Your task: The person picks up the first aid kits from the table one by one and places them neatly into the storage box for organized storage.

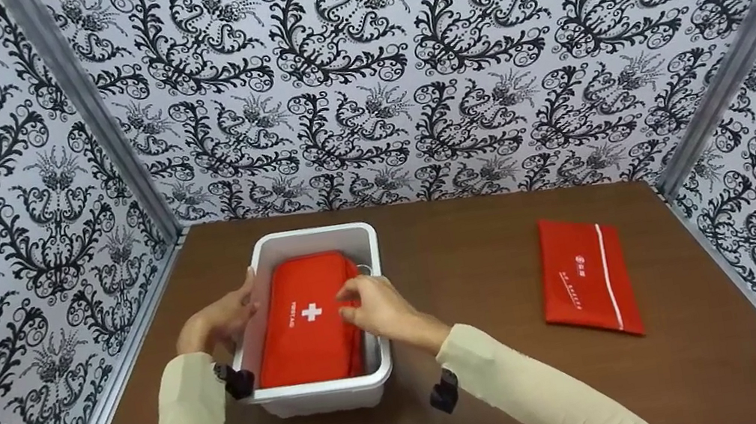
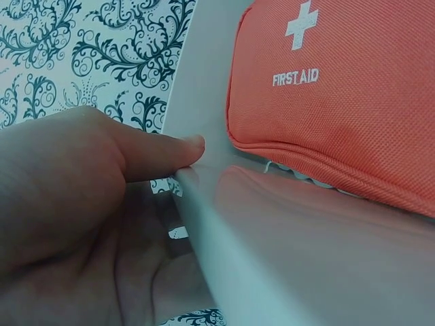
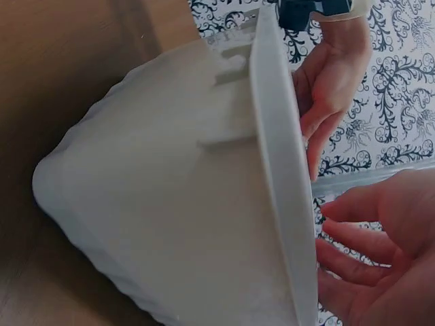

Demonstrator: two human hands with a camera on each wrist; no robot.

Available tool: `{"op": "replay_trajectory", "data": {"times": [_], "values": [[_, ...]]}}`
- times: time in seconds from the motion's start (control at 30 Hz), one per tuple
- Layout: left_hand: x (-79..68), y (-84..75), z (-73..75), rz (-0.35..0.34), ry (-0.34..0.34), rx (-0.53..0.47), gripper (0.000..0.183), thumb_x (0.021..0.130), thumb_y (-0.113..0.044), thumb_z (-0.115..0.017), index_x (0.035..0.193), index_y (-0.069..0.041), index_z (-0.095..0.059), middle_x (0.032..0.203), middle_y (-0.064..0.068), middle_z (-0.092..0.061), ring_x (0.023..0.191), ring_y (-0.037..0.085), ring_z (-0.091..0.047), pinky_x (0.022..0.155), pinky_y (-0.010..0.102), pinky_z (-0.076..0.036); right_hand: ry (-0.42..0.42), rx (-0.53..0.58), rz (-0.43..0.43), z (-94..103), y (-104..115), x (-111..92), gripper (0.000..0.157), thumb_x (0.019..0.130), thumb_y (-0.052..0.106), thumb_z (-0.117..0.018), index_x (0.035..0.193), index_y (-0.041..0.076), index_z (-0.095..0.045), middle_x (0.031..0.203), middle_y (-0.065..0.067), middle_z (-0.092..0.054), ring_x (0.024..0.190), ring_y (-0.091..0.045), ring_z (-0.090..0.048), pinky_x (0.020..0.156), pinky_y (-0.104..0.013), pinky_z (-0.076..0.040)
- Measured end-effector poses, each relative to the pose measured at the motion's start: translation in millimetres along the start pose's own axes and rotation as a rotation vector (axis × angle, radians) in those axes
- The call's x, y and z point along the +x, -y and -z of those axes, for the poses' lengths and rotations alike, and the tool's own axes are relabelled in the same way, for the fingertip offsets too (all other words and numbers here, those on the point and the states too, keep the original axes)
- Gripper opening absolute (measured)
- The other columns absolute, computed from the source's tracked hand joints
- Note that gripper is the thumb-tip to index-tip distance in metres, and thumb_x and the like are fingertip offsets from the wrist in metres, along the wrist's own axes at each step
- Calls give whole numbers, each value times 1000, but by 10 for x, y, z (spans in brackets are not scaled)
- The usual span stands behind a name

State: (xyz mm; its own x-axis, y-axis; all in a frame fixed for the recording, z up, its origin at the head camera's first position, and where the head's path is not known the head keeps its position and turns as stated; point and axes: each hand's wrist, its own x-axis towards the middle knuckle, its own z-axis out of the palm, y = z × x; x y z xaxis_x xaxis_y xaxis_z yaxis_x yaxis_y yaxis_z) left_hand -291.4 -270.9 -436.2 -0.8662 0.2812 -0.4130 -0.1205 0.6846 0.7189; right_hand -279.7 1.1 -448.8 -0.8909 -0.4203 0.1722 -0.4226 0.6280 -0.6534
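A red first aid bag (image 1: 294,354) with a white cross lies inside a white plastic bin (image 1: 322,385). At the bin's left side, my left hand (image 1: 221,320) grips the wall; in the left wrist view its thumb (image 2: 163,153) rests over the rim and the fingers are outside, partly hidden. My right hand (image 1: 382,310) hovers at the right rim, its relaxed fingers bent over the bag's right edge. The right wrist view shows those fingers (image 3: 353,272) spread beyond the rim, with nothing seen between them. Whether they touch the bag I cannot tell.
A flat red pouch (image 1: 578,279) with a white stripe lies on the brown table (image 1: 460,252), right of the bin. Beside the bag, something clear or shiny (image 1: 372,349) is partly visible in the bin. Patterned walls (image 1: 359,93) enclose the table's back and sides.
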Motion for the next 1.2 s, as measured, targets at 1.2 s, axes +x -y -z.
{"op": "replay_trajectory", "data": {"times": [1.2], "values": [[6, 43, 9, -79, -24, 67, 69, 108, -7, -34, 157, -5, 15, 154, 42, -19, 113, 47, -56, 61, 46, -62, -447, -238, 504, 294, -830, -310, 26, 81, 6, -79, 106, 6, -74, 117, -12, -71, 114, -31, -59, 96, -46, -47]]}}
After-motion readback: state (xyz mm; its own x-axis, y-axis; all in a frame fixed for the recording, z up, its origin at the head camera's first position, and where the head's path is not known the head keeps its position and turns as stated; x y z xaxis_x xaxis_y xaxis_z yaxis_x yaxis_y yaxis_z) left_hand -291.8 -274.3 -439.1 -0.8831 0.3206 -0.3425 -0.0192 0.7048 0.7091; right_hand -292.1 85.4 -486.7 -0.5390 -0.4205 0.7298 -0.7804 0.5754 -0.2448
